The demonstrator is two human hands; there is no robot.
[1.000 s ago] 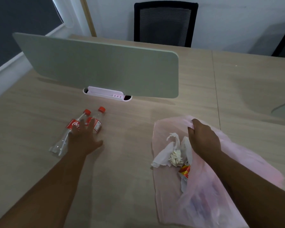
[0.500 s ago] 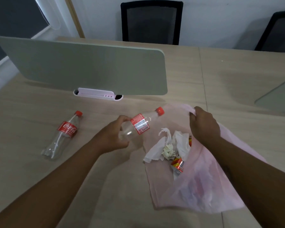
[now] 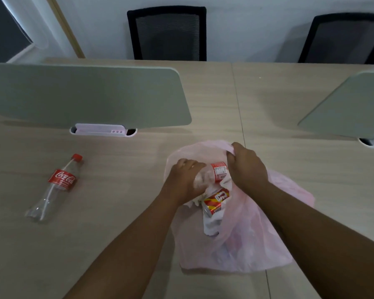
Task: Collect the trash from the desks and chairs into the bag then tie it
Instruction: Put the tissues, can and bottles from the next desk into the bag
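Left hand [image 3: 183,180] grips clear bottle [image 3: 212,174] at mouth of pink bag [image 3: 246,240], fingers wrapped round its body; right hand [image 3: 246,167] clenched on bag's far rim, lifting it open; red-and-yellow wrapper [image 3: 216,200] and white tissue inside; second bottle [image 3: 56,186] lies flat toward desk's [image 3: 108,212] left edge, well apart.

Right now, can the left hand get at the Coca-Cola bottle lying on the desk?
Probably yes, once it lets go. The left hand is busy pushing a bottle into the pink bag. The Coca-Cola bottle lies on its left, with only bare desk between.
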